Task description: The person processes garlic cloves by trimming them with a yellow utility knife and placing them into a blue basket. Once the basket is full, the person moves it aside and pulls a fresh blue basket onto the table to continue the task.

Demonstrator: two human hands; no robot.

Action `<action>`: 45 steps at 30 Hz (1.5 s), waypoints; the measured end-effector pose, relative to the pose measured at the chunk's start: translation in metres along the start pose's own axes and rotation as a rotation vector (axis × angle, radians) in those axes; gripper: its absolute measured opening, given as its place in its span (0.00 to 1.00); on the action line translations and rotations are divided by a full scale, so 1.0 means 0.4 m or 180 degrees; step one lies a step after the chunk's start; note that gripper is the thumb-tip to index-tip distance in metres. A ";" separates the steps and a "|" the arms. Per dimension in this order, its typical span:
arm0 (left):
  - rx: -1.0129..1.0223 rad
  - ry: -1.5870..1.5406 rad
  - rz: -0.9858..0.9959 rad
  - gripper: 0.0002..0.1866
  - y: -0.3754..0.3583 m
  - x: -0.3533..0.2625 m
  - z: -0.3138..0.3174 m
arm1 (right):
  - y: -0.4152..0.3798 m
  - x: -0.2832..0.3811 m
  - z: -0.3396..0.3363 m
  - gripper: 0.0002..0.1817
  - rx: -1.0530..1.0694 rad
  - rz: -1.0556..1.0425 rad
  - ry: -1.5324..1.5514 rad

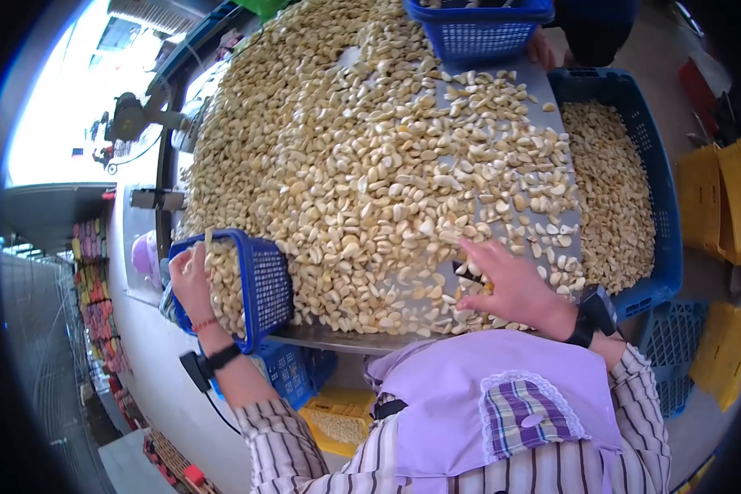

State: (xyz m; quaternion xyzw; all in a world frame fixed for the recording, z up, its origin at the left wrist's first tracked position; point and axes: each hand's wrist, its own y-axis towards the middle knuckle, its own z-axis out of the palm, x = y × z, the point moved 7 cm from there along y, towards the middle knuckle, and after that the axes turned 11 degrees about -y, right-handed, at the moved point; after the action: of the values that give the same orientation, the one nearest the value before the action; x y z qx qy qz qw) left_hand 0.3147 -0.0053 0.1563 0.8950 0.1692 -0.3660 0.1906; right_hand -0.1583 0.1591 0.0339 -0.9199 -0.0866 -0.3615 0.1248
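- The left hand (191, 280) has its grip closed on the rim of a small blue basket (259, 284). The basket is tipped against the near edge of the tabletop (502, 74), and it already has garlic cloves inside.
- The right hand (510, 288) lies flat on the garlic cloves (362, 165), with fingers spread wide. Its grip is open and holds nothing; the fingertips just touch the cloves.
- To do this well, I think the basket's open mouth should stay pressed tight to the tabletop edge, so no cloves slip down the gap.
- The flat hand works best as a rake, pulling small bunches toward the basket, not big heaps that spill over.
- The big pile sits just past both hands and fills most of the tabletop. The basket is at its left near corner, well apart from the right hand.
- A large blue crate (634, 165) full of cloves stands at the right side of the tabletop.
- Another blue basket (477, 29) is at the far end, with another person's hand (540, 51) beside it.
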 end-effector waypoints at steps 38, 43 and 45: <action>0.0597 0.1876 0.2562 0.17 -0.148 -0.027 0.005 | -0.061 -0.255 -0.228 0.29 -0.1332 0.1045 -0.0044; 0.0657 0.1432 0.2196 0.15 0.011 0.092 -0.048 | -0.050 -0.220 -0.216 0.27 -0.1206 0.0944 -0.0140; 0.0653 0.1409 0.1952 0.14 0.063 0.126 -0.071 | -0.059 -0.216 -0.210 0.27 -0.1120 0.1113 -0.0039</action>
State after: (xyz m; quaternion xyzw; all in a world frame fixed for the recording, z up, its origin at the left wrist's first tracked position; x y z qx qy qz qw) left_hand 0.3766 -0.0056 0.1443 0.9758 -0.1066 -0.1051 0.1596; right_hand -0.2810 0.1511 0.0379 -0.9306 0.1375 -0.3384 0.0229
